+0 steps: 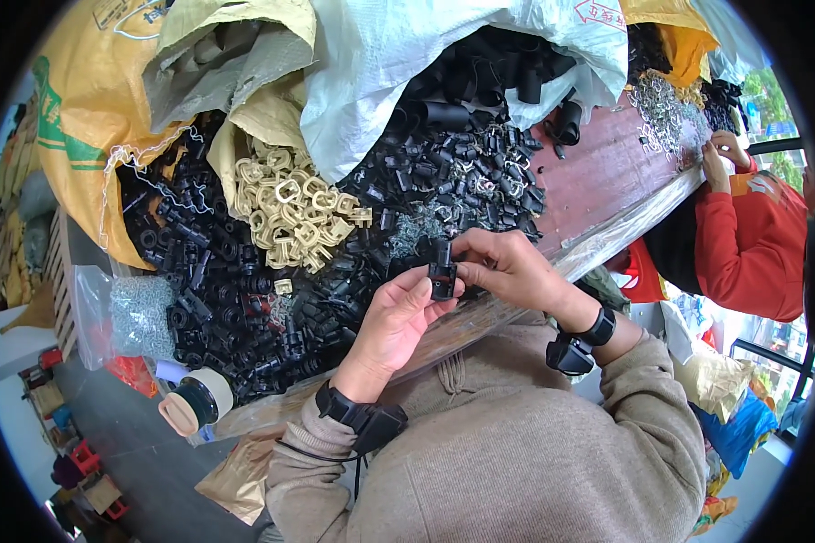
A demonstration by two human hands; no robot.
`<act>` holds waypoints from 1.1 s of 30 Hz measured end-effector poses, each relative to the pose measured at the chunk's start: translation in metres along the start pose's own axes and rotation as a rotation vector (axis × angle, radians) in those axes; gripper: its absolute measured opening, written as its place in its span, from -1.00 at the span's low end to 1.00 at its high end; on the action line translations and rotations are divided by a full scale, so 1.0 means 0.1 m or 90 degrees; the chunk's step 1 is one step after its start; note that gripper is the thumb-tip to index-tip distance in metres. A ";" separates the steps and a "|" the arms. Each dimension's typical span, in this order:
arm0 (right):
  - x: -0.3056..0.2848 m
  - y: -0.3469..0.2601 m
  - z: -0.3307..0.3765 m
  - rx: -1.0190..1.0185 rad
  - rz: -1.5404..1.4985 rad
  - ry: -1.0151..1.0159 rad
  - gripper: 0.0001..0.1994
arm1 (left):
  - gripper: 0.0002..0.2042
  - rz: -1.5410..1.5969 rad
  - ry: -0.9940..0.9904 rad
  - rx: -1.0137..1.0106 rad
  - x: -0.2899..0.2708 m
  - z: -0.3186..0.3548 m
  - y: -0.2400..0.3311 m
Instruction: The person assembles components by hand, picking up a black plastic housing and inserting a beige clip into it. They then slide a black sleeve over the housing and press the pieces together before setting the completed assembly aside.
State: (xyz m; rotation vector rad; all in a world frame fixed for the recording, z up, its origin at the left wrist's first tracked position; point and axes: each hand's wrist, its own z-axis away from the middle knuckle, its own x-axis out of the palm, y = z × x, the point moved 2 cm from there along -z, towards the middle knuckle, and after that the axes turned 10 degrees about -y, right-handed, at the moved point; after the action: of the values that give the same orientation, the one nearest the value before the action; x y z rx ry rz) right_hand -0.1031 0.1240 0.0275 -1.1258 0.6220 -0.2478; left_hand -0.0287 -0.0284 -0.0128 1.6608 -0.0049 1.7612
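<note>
Close to the table's front edge, my left hand [398,317] pinches a small black plastic part [441,273] between thumb and fingers. The part is held upright and looks like a squared bracket with a narrower top. My right hand [507,267] is closed beside it, thumb and index finger bent against the part's right side; whether a smaller piece sits in that pinch is hidden. Just beyond my hands lies a heap of small black plastic parts [435,176], some with metal rings. A pile of cream plastic buckles or clips [294,208] spills from a sack to the left.
Woven sacks, one white [371,81] and one yellow [109,118], stand along the back. A bag of small metal pieces [142,317] and a white jar-like container [206,396] are at the left edge. Another person in red [752,240] works at the right, near metal pieces [666,118].
</note>
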 end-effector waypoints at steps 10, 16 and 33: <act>0.12 0.13 -0.08 0.029 -0.378 -0.012 -0.91 | -0.68 0.014 -0.006 0.019 0.00 -0.01 0.05; 0.06 0.05 0.04 -0.107 -0.046 0.060 -0.94 | -0.69 0.046 0.018 0.028 -0.04 0.02 0.07; 0.15 0.10 0.11 -0.062 -0.310 0.073 -0.89 | -0.72 0.040 0.068 -0.040 0.00 0.08 -0.02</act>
State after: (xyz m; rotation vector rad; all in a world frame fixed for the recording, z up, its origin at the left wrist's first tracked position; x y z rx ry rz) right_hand -0.0861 0.1298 0.0168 -1.3547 0.4562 -0.7098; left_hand -0.0208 -0.0307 -0.0117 1.5355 -0.0637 1.8756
